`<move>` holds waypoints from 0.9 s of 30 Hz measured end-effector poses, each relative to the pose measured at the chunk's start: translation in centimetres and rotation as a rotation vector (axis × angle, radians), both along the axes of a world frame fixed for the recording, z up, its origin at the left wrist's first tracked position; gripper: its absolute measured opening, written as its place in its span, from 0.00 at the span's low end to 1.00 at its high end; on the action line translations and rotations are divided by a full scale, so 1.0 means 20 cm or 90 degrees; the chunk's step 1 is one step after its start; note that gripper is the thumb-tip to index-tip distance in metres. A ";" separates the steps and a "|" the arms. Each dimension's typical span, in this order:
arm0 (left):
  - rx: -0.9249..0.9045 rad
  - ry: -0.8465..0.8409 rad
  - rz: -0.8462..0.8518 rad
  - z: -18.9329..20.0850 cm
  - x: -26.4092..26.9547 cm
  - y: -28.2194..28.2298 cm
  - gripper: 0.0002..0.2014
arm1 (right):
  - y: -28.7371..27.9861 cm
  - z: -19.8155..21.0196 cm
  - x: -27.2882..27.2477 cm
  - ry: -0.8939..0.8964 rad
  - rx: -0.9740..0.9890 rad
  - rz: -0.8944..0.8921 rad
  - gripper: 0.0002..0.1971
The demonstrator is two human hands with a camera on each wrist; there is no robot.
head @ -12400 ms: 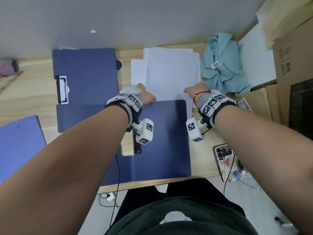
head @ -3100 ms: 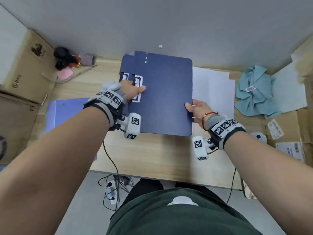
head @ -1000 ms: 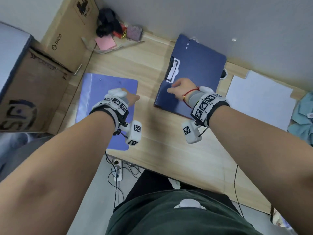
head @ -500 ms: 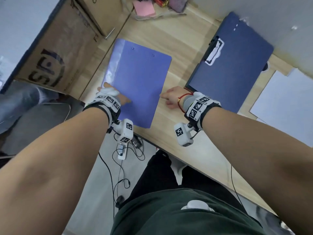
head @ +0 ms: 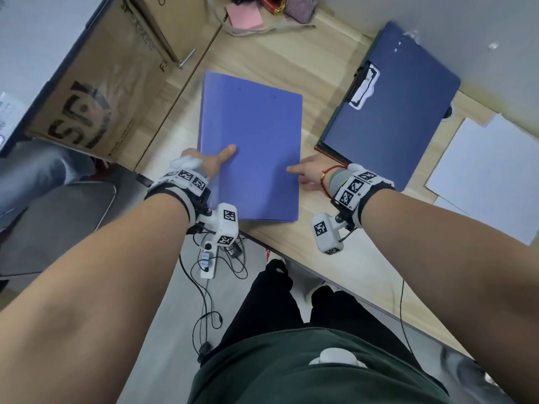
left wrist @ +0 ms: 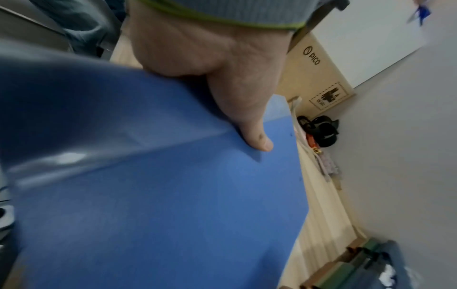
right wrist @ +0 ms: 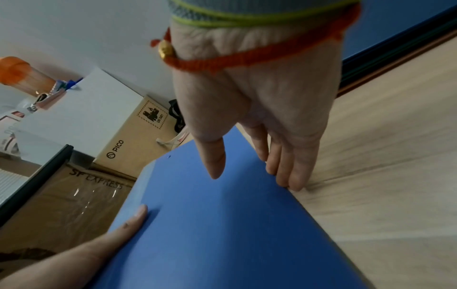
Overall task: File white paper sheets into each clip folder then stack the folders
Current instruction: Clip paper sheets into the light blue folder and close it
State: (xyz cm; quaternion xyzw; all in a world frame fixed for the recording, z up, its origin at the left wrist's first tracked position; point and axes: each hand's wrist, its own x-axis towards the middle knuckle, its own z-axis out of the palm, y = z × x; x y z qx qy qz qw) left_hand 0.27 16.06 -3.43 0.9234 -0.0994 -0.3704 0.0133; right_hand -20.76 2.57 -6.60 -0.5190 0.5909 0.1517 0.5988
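I see the cardboard box (head: 96, 83) at upper left, hard against the desk (head: 326, 243) edge. Next my left hand (head: 204, 164) pinches the light blue folder (head: 250, 153) at its left edge, thumb on top, fingers hidden under. The folder lies mid-frame, long axis running up the picture, its lower corner overhanging the desk. My right hand (head: 309, 173) holds the right edge – thumb over the cover, straight fingers alongside. Right of it sits the dark blue folder stack (head: 390, 121), nearer my right hand – bare desk between. White paper sheets (head: 490, 170) lie far right.
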 end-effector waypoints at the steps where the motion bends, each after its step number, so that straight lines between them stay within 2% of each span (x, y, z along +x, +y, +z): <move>1: -0.060 -0.003 0.022 0.01 0.00 -0.01 0.54 | 0.01 0.01 -0.01 -0.018 -0.004 -0.011 0.21; 4: -0.197 -0.005 0.065 0.09 0.02 -0.04 0.47 | 0.01 0.07 -0.03 -0.085 -0.036 -0.054 0.21; 7: -0.311 -0.029 0.113 0.13 0.04 -0.10 0.50 | -0.06 0.18 -0.05 -0.177 -0.045 -0.125 0.23; 9: -0.386 -0.005 0.116 0.19 -0.01 -0.16 0.47 | -0.13 0.27 -0.09 -0.238 -0.067 -0.174 0.27; 11: -0.439 0.033 0.081 0.28 -0.12 -0.26 0.42 | -0.20 0.35 -0.19 -0.278 -0.088 -0.234 0.28; 14: -0.492 0.108 -0.025 0.33 -0.36 -0.42 0.36 | -0.31 0.41 -0.48 -0.246 -0.160 -0.330 0.25; 16: -0.496 0.147 -0.102 0.34 -0.53 -0.49 0.33 | -0.35 0.40 -0.69 -0.162 -0.244 -0.353 0.29; 18: -0.487 0.197 -0.185 0.31 -0.72 -0.55 0.27 | -0.35 0.38 -0.92 -0.102 -0.288 -0.391 0.34; 19: -0.481 0.219 -0.222 0.29 -0.82 -0.57 0.28 | -0.32 0.37 -1.04 -0.075 -0.302 -0.403 0.34; 21: -0.446 0.263 -0.310 0.23 -1.02 -0.61 0.37 | -0.24 0.39 -1.27 -0.014 -0.320 -0.419 0.33; 24: -0.343 0.240 -0.442 0.10 -1.27 -0.65 0.47 | -0.13 0.35 -1.59 0.033 -0.324 -0.453 0.33; 27: -0.271 0.242 -0.519 0.03 -1.52 -0.64 0.56 | -0.03 0.26 -1.85 0.057 -0.318 -0.482 0.34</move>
